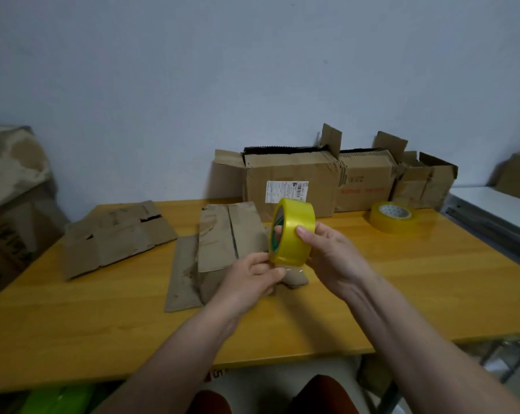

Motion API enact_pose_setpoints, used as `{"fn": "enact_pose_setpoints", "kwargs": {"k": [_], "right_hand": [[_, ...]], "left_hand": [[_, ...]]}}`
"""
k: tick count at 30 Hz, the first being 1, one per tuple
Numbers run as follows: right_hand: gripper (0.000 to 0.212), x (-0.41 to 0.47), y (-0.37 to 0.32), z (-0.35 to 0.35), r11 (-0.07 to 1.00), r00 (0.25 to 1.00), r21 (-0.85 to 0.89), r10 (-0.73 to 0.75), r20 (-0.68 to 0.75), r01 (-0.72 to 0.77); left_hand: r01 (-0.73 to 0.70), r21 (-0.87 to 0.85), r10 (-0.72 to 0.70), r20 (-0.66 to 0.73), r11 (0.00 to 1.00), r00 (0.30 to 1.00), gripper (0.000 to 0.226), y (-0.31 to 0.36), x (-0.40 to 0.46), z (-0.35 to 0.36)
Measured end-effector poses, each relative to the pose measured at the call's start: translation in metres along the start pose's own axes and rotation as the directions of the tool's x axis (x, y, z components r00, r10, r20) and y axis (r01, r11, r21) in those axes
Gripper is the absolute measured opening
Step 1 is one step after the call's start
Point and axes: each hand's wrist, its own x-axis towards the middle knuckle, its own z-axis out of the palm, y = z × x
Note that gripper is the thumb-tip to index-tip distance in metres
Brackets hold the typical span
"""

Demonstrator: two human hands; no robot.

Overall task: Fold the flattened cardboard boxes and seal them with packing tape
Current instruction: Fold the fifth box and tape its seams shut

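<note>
Yellow table [402,282], tape roll [293,231] in right grip [330,258], left grip [252,279] below

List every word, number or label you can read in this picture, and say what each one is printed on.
No text here can be quoted with confidence.
White shipping label with a barcode on the large box: print too small.
Red print on the next box: blurred.
Dark characters on the box at far left: blurred.
Faint print on the flattened cardboard: unreadable.
Green marking inside the held tape roll: unreadable.
</note>
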Motion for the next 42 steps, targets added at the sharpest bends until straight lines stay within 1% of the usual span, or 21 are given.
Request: {"fn": "enact_pose_setpoints", "kwargs": {"k": [2, 4, 6, 8, 10, 12, 14, 17, 20, 22, 24, 26, 28, 32, 34, 35, 37, 38, 39, 40, 42], "right_hand": [[0.061, 0.001, 0.002, 0.008, 0.996, 1.0, 0.088, -0.004, -0.014, 0.005], [0.064, 0.004, 0.006, 0.015, 0.985, 1.0, 0.173, -0.01, -0.028, 0.015], [0.062, 0.005, 0.009, 0.019, 0.969, 0.999, 0.244, -0.02, -0.032, 0.027], [0.058, 0.007, 0.013, 0.021, 0.957, 0.999, 0.29, -0.021, -0.032, 0.03], [0.052, 0.007, 0.015, 0.021, 0.954, 0.999, 0.298, -0.015, -0.029, 0.023], [0.048, 0.007, 0.017, 0.021, 0.964, 1.0, 0.266, -0.015, -0.027, 0.021], [0.044, 0.007, 0.018, 0.021, 0.975, 0.999, 0.222, -0.025, -0.033, 0.032], [0.037, 0.008, 0.014, 0.018, 0.993, 0.996, 0.088, -0.073, -0.042, 0.076], [0.028, 0.007, 0.011, 0.013, 0.987, 0.989, -0.067, -0.145, 0.01, 0.146], [0.036, 0.005, 0.012, 0.008, 0.949, 0.98, -0.25, -0.175, 0.092, 0.192], [0.043, 0.003, 0.017, 0.007, 0.891, 0.97, -0.392, -0.178, 0.168, 0.231], [0.046, 0.0, 0.023, 0.01, 0.84, 0.967, -0.482, -0.185, 0.178, 0.249], [0.048, -0.001, 0.026, 0.011, 0.804, 0.964, -0.534, -0.196, 0.181, 0.263], [0.056, 0.003, 0.027, 0.011, 0.753, 0.971, -0.615, -0.159, 0.176, 0.235], [0.055, 0.005, 0.027, 0.011, 0.743, 0.976, -0.633, -0.163, 0.146, 0.219], [0.054, 0.006, 0.026, 0.012, 0.74, 0.977, -0.637, -0.169, 0.133, 0.215], [0.054, 0.006, 0.024, 0.013, 0.75, 0.979, -0.628, -0.168, 0.12, 0.206], [0.055, 0.005, 0.023, 0.014, 0.76, 0.979, -0.617, -0.163, 0.124, 0.205], [0.055, 0.005, 0.022, 0.015, 0.772, 0.978, -0.601, -0.16, 0.134, 0.209], [0.055, 0.004, 0.02, 0.016, 0.784, 0.977, -0.584, -0.156, 0.144, 0.211], [0.055, 0.003, 0.018, 0.016, 0.798, 0.978, -0.567, -0.147, 0.146, 0.204]], "left_hand": [[0.027, -0.207, -0.036, -0.041, 0.978, 0.999, 0.058, -0.006, 0.0, 0.006], [0.044, -0.345, -0.08, -0.09, 0.938, 0.993, 0.063, -0.01, 0.001, 0.01], [0.04, -0.438, -0.11, -0.137, 0.898, 0.984, 0.054, -0.013, 0.004, 0.013], [0.01, -0.512, -0.119, -0.181, 0.859, 0.976, 0.037, -0.016, 0.007, 0.016], [-0.011, -0.557, -0.14, -0.227, 0.83, 0.964, 0.023, -0.019, 0.01, 0.019], [-0.01, -0.573, -0.169, -0.258, 0.82, 0.951, 0.017, -0.021, 0.012, 0.021], [-0.001, -0.561, -0.182, -0.269, 0.828, 0.946, 0.014, -0.023, 0.014, 0.02], [-0.017, -0.509, -0.135, -0.26, 0.861, 0.956, 0.008, -0.019, 0.018, 0.016], [-0.046, -0.436, -0.092, -0.29, 0.899, 0.953, 0.005, -0.01, 0.022, 0.009], [-0.05, -0.42, -0.071, -0.268, 0.906, 0.961, 0.005, -0.002, 0.023, 0.003], [-0.054, -0.432, -0.038, -0.203, 0.9, 0.978, 0.004, 0.008, 0.024, -0.002], [-0.039, -0.453, -0.025, -0.134, 0.891, 0.991, 0.003, 0.017, 0.024, -0.005], [-0.022, -0.46, -0.032, -0.109, 0.887, 0.993, 0.008, 0.023, 0.025, -0.009], [-0.013, -0.348, -0.047, -0.165, 0.938, 0.985, 0.029, 0.023, 0.029, -0.014], [-0.042, -0.232, -0.008, -0.214, 0.972, 0.977, 0.042, 0.021, 0.028, -0.013], [-0.089, -0.138, 0.052, -0.254, 0.986, 0.966, 0.046, 0.021, 0.027, -0.012], [-0.238, 0.068, 0.248, -0.292, 0.969, 0.924, 0.046, 0.019, 0.024, -0.014], [-0.334, 0.163, 0.368, -0.264, 0.928, 0.892, 0.042, 0.018, 0.022, -0.016], [-0.435, 0.262, 0.49, -0.204, 0.861, 0.847, 0.037, 0.018, 0.021, -0.019], [-0.519, 0.371, 0.594, -0.119, 0.77, 0.796, 0.034, 0.018, 0.02, -0.023], [-0.612, 0.572, 0.71, 0.071, 0.546, 0.701, 0.032, 0.019, 0.019, -0.031]]}}
